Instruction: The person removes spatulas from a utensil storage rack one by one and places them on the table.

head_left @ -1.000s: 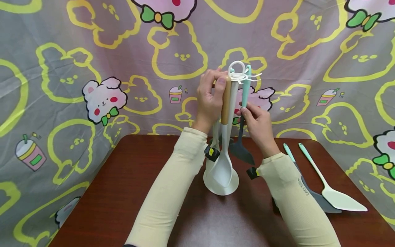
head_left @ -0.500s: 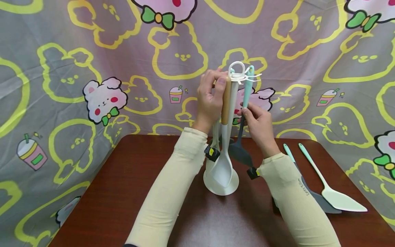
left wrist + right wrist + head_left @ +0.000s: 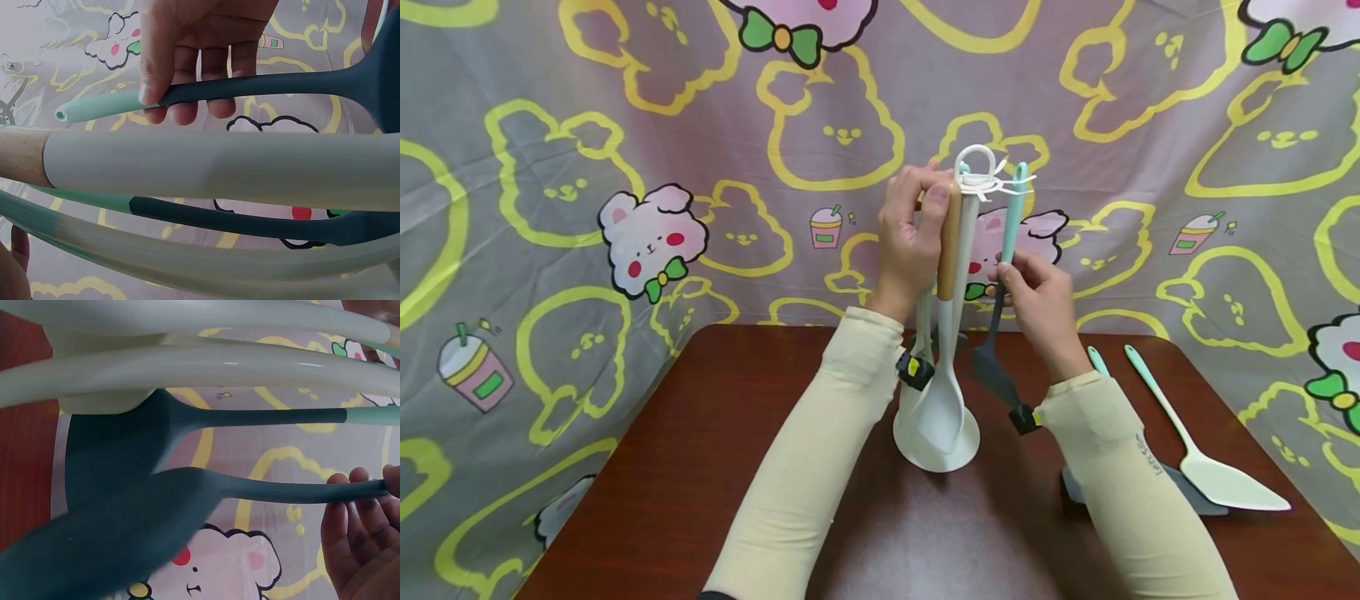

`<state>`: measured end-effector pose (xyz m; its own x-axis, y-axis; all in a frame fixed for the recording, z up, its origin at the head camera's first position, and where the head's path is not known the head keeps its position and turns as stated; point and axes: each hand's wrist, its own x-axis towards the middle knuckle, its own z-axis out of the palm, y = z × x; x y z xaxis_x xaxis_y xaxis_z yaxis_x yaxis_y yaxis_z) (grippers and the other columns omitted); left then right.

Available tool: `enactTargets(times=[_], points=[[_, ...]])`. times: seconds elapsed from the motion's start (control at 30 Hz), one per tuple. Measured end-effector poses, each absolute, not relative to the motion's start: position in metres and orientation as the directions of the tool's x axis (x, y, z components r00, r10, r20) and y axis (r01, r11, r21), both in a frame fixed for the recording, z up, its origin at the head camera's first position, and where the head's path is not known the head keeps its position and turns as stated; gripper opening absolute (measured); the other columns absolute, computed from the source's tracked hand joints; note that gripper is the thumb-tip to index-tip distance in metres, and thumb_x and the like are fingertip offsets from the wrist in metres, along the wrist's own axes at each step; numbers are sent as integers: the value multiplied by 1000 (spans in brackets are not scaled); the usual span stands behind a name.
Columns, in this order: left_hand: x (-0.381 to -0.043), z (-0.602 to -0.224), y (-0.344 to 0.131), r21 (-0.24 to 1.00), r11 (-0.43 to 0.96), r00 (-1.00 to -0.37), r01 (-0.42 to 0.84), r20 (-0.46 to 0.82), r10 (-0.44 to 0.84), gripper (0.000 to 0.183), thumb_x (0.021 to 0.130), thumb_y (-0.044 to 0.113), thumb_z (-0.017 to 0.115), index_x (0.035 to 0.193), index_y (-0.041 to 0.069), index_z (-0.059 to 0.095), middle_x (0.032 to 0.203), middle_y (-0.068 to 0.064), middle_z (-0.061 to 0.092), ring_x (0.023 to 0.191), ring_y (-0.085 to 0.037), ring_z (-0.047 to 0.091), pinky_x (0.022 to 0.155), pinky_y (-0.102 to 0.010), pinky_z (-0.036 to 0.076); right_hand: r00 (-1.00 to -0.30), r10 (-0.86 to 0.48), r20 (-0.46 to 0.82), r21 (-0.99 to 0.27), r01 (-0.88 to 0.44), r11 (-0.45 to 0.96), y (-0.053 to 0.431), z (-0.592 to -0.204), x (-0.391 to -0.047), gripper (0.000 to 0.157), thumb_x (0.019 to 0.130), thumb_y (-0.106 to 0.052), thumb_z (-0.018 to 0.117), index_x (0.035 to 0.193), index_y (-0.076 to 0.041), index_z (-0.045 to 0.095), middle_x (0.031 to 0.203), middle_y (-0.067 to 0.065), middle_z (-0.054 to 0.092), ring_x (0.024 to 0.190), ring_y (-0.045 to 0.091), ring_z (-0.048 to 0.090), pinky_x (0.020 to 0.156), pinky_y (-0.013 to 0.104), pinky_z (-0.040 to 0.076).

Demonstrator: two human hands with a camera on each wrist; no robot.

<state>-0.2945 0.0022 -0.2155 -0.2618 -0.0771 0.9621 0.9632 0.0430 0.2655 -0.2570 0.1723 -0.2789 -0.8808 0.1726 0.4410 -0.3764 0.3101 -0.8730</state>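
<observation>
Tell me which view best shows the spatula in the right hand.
Head view: the spatula shows nearly whole, mint handle to dark blade. The left wrist view crops the blade; the right wrist view shows the blade larger, but not the mint handle.

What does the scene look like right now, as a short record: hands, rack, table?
Left hand: curled at the top of the rack, by the white spoon; exact grip hidden
Right hand: pinches the mint-handled spatula near where mint meets dark
Spatula pose: handle end up, beside the rack's top; hooked on or not, unclear
Rack: white, upright; bears the spoon, a dark utensil and others
Table: right side, pale spatula overlapping a dark one
</observation>
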Motion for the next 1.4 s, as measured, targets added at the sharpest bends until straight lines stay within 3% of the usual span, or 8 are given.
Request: enactTargets(times=[0.13,0.33,0.6,0.8,1.2,1.4], points=[[-293,-214,3,275,47,-270,960,959,-87,18,95,8,49,88,-5,60,93,-22,66,97,-35,59,113,-34,43,-880,172,443,-867,-371,331,176,-280,-257,33,99,-25,59,119,1,65,87,-11,69,79,4,66,67,15,56],[-293,-216,3,303,43,-299,952,950,-89,18,93,5,48,86,-8,58,91,-25,64,98,-39,59,114,-32,42,-886,184,425,-879,-355,318,180,-281,-256,28,94,-22,67,111,1,66,80,-19,68,75,2,66,62,16,56],[-295,-213,-1,254,49,-249,966,965,-87,21,96,12,48,87,-4,59,90,-20,65,95,-32,59,113,-29,42,-872,234,429,-864,-321,387,188,-277,-258,26,90,-24,72,104,-3,67,73,-21,63,70,-2,64,60,16,56],[-298,-214,1,264,60,-258,963,962,-87,22,95,13,47,86,-3,59,89,-19,65,97,-32,60,112,-29,43,-892,248,377,-850,-226,476,195,-281,-263,34,90,-29,72,108,-1,68,70,-20,59,62,-2,60,57,12,54],[-295,-211,1,267,51,-262,962,961,-89,21,96,11,47,87,-4,58,88,-19,63,100,-34,59,113,-29,42,-934,244,263,-808,-74,585,210,-307,-277,30,92,-27,70,107,-2,66,81,5,68,51,-1,60,54,17,55],[-292,-213,2,281,45,-277,959,957,-83,21,96,11,48,87,-4,59,88,-20,63,100,-34,58,113,-31,43,-952,233,199,-784,-11,621,211,-323,-281,31,93,-30,68,108,-3,66,95,17,71,60,9,64,56,18,54]])
